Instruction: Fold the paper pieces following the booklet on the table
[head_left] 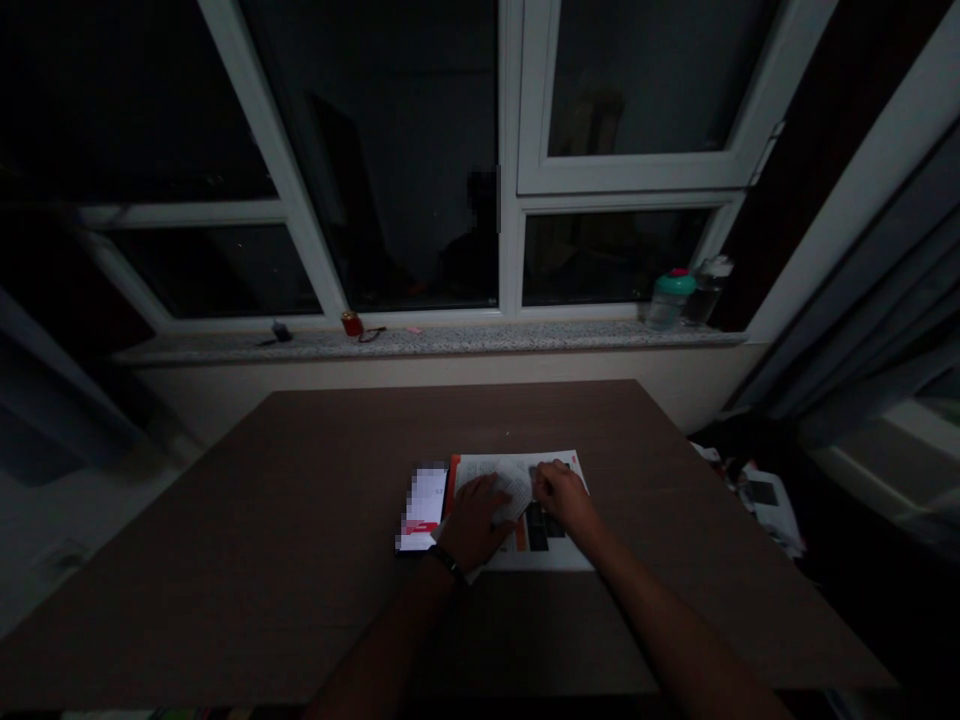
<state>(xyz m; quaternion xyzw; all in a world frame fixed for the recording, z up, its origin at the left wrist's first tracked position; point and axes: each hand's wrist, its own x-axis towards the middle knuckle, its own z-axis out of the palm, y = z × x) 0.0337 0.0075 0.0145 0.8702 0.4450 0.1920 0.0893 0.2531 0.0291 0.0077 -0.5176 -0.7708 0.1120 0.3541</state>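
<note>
A printed sheet (540, 558) with orange and dark blocks lies flat on the brown table (300, 600). On top of it is a smaller white paper (516, 482) with fine print, set at an angle. My left hand (474, 520), with a dark band at the wrist, rests on this paper with its fingers spread. At the paper's right edge, my right hand (559, 490) is closed, its fingers curled together; whatever they may pinch is too small and dark to tell. A phone (426, 508) with a lit screen lies left of the sheet.
Behind the table, a speckled windowsill (465, 340) carries a small red jar (351, 323), a small dark object (281, 331) and a teal-lidded bottle (670, 300) beside a clear bottle (707, 290). A white item (772, 505) is beyond the table's right edge.
</note>
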